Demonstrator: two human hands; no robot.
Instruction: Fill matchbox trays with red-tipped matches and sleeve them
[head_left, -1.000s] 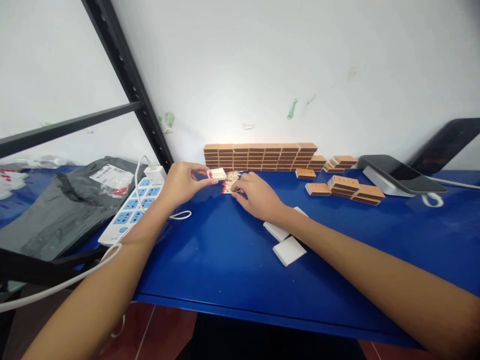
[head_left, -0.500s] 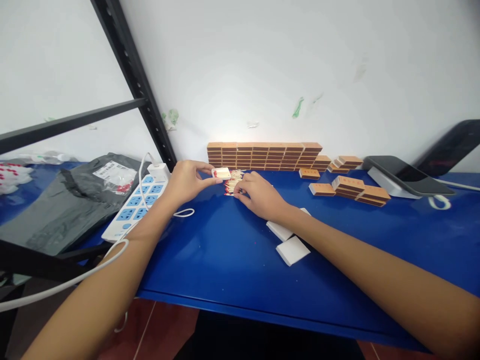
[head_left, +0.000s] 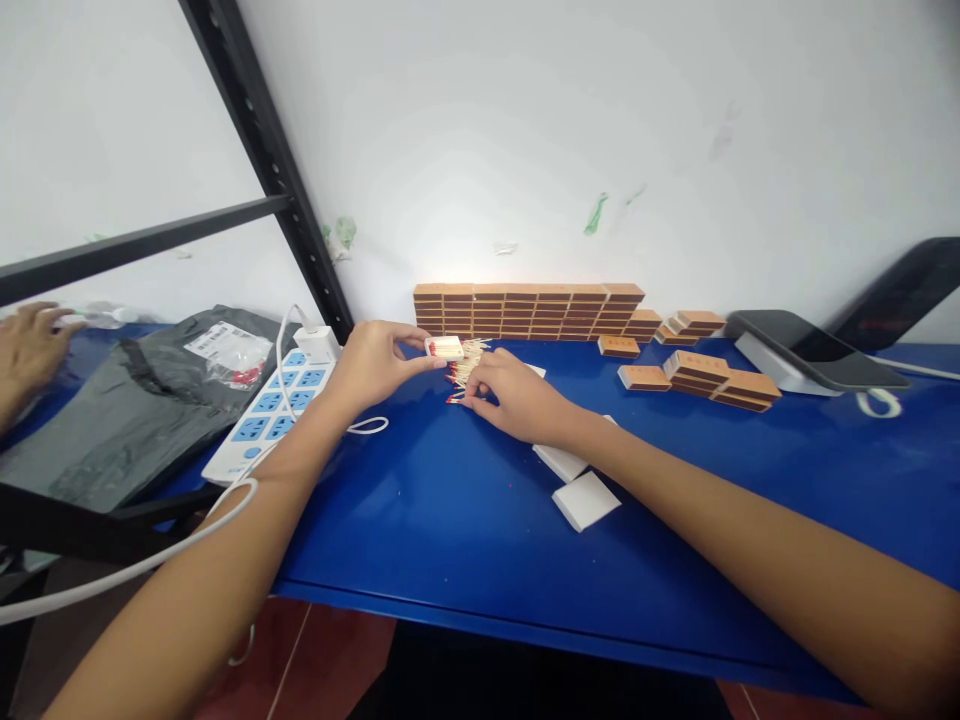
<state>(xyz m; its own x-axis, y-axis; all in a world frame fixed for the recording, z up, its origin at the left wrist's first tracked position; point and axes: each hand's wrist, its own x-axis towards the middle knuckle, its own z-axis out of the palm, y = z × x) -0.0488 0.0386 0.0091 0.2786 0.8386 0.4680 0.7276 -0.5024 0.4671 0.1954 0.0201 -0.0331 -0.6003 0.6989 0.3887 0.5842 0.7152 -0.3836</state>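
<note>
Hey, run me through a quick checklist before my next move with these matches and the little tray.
1. Tray held in left hand: ok.
2. Right hand resting on the loose matches: ok.
3. Matches actually pinched: cannot tell.
4. Room left in the tray: cannot tell.
5. White boxes beside the right wrist, apart from the pile: ok.
6. Other person's hand far left, away from the matches: ok.

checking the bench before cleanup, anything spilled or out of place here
Loose matches lie heaped on the blue table at the right hand, outside the tray the left hand holds. Right of the neat matchbox wall, several matchboxes lie scattered, askew.
</note>
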